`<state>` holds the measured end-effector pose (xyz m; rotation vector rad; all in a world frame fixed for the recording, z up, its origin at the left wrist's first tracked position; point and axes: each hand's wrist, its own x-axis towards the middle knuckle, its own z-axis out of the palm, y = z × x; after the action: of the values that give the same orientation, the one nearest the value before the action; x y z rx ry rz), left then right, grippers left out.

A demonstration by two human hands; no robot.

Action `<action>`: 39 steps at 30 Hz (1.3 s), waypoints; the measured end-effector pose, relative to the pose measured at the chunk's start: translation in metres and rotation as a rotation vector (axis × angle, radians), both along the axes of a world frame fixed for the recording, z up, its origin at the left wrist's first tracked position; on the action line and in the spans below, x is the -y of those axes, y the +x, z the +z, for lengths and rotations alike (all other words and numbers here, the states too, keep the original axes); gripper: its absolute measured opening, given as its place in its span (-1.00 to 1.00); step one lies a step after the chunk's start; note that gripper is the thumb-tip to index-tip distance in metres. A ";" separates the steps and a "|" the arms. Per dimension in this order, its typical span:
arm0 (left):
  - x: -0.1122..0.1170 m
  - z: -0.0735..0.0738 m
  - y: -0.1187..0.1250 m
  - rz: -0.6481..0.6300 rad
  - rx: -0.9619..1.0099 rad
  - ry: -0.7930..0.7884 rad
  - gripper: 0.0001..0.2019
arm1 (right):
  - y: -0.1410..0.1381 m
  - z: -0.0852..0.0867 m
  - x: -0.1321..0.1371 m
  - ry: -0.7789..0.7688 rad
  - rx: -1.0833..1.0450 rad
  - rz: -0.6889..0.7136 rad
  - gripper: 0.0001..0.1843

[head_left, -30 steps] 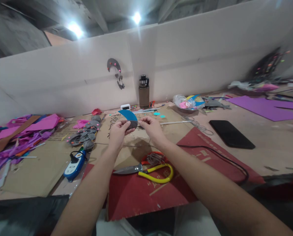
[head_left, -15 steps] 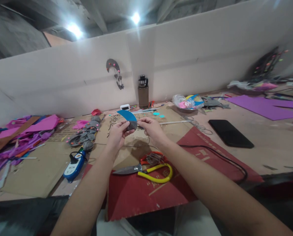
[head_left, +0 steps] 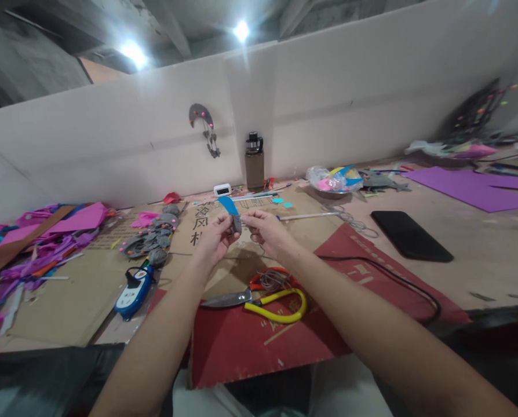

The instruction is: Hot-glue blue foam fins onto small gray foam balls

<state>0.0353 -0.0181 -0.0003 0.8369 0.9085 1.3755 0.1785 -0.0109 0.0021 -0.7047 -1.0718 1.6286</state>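
Note:
My left hand [head_left: 216, 238] is closed on a blue crescent-shaped piece [head_left: 228, 204], its lower part wound with grey yarn [head_left: 237, 225]. Close against its right side, my right hand [head_left: 268, 233] pinches the thin grey yarn, though the fingertips are too small to see clearly. A strand hangs below the right hand. Beneath both hands, scissors [head_left: 280, 318] with one yellow and one orange-red handle lie on red cardboard [head_left: 224, 359], blades pointing left. A loose bundle of grey yarn [head_left: 273, 281] rests in the orange-red handle.
Grey wound pieces [head_left: 154, 234] and a blue-white power strip [head_left: 134, 292] lie left, beside purple and pink scraps [head_left: 80, 223]. A bottle [head_left: 254, 168] stands behind. To the right are a bowl [head_left: 334, 194], a phone [head_left: 409, 234], a black cable [head_left: 385, 271] and purple sheets [head_left: 463, 188].
The blue crescent has turned in my left hand, so it looks narrower and more upright. My right hand stays close beside it. The view has shifted slightly.

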 end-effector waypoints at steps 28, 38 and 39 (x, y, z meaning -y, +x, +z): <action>0.010 0.010 0.014 0.214 -0.118 0.187 -0.83 | -0.004 -0.010 0.005 0.589 0.563 -0.423 -0.84; 0.005 0.006 0.010 0.203 -0.111 0.245 -0.74 | -0.003 -0.013 0.001 0.663 0.628 -0.468 -0.86; 0.004 0.005 0.009 0.205 -0.124 0.249 -0.74 | -0.004 -0.014 0.000 0.681 0.637 -0.471 -0.86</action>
<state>0.0445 -0.0220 0.0046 1.0502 0.9510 1.6528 0.1747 -0.0110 -0.0117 -0.9309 -1.6421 0.5620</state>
